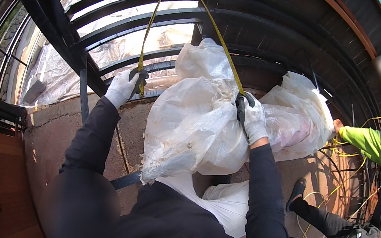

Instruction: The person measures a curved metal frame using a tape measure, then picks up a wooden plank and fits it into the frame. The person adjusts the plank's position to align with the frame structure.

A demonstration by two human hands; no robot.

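Yellow strap (230, 62), gripped in gloved hands (254, 118)

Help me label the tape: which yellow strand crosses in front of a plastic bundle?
The right strand, running to the right hand; it crosses the larger plastic bundle. The left strand, at the left hand, passes clear of it.

Reddish-brown floor (52, 144) under plastic and cords

A crack (53, 118) crosses the mottled floor at the left, and a narrow seam (121, 148) runs nearer the middle. Crumpled translucent plastic (189, 124) bulks over the centre, its underside hidden, so direct contact is uncertain. To the right, yellow cords (344, 154) trail loosely near a person's dark shoe (298, 188) standing on the floor.
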